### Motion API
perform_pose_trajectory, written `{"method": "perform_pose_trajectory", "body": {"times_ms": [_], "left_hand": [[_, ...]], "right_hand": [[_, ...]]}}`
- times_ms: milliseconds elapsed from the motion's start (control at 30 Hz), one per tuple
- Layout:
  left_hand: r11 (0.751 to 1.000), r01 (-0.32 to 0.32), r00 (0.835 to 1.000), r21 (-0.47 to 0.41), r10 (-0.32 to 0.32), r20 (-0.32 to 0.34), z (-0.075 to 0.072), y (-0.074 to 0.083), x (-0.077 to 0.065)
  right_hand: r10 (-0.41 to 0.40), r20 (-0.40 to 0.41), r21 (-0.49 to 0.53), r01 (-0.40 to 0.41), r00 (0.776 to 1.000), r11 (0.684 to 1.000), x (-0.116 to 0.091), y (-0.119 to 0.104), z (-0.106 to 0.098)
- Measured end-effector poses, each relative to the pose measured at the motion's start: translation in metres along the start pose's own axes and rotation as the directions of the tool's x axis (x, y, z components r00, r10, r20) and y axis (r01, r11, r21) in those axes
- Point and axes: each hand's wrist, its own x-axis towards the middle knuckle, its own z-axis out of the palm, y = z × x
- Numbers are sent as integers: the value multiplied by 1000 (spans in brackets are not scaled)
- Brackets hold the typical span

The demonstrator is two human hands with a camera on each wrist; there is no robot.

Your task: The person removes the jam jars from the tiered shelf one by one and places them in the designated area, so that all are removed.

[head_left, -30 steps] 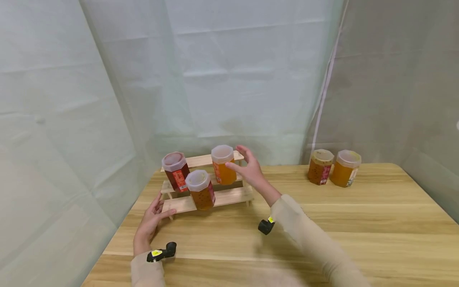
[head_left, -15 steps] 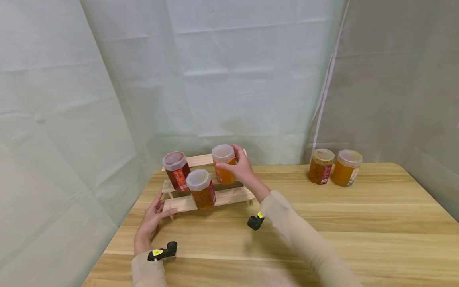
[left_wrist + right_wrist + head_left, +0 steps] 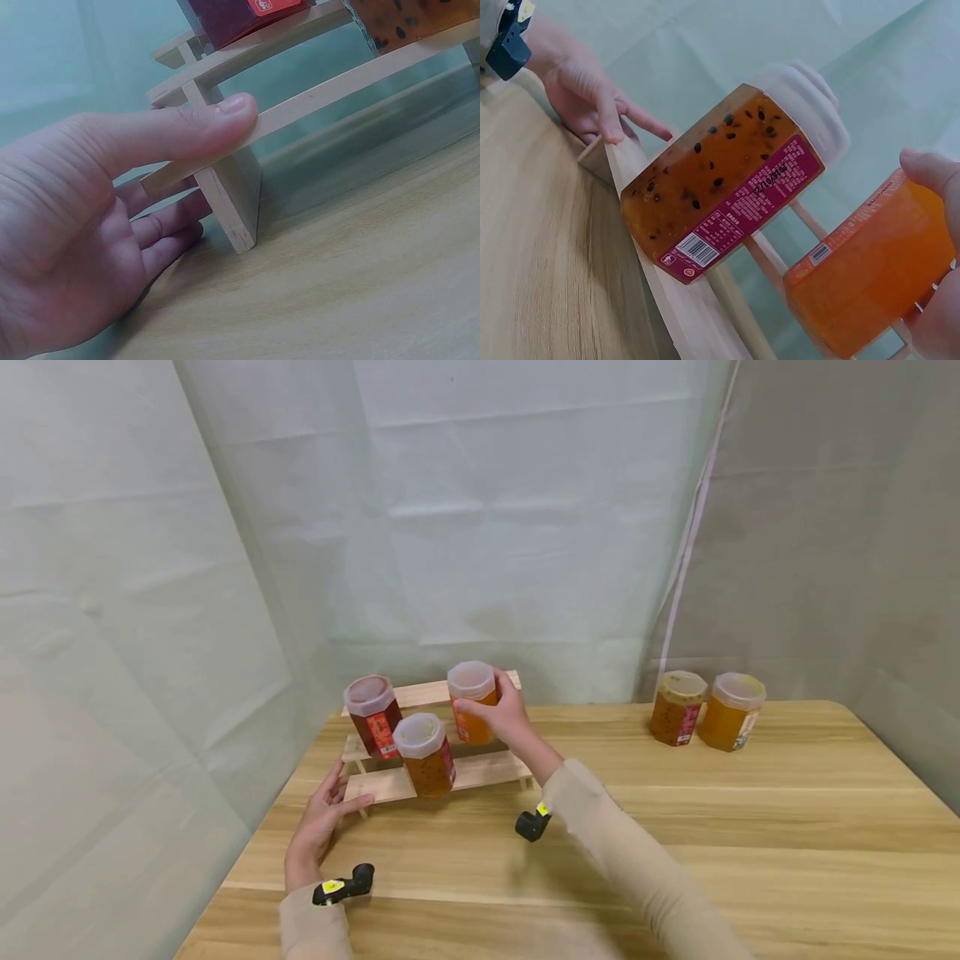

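Note:
My left hand [image 3: 317,828] grips the left end of a tiered wooden rack [image 3: 483,770]. In the left wrist view its thumb lies on the lowest board, with the other fingers beneath and behind. My right hand [image 3: 512,717] holds an orange jar [image 3: 870,277] on the middle tier by its right side; its far fingers are partly hidden behind the jar. A jar with black seeds and a purple label [image 3: 712,184] stands on the lowest board. Left of the orange jar, a dark red jar [image 3: 377,728] with a red label stands on the middle tier.
Two more jars stand on the table at the back right: a seeded jar [image 3: 677,710] and an amber jar [image 3: 729,717]. Pale cloth [image 3: 525,568] hangs behind and beside the wooden table [image 3: 750,827].
My right hand has moved left and its fingers have come round the orange jar. The left hand keeps its grip on the rack, and the jars have not visibly shifted.

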Motion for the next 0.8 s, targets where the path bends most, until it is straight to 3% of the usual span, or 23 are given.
{"method": "perform_pose_trajectory", "body": {"times_ms": [367,800], "left_hand": [[1000,-3,1000,-17,3,0,-1,1,0],[1000,4,1000,2,-4,1,0,2,-3]], "right_hand": [[-36,-71,14,37,997,999,-4,10,-6],[-65,-101,46,70,993,997,-15,12,-24]]}}
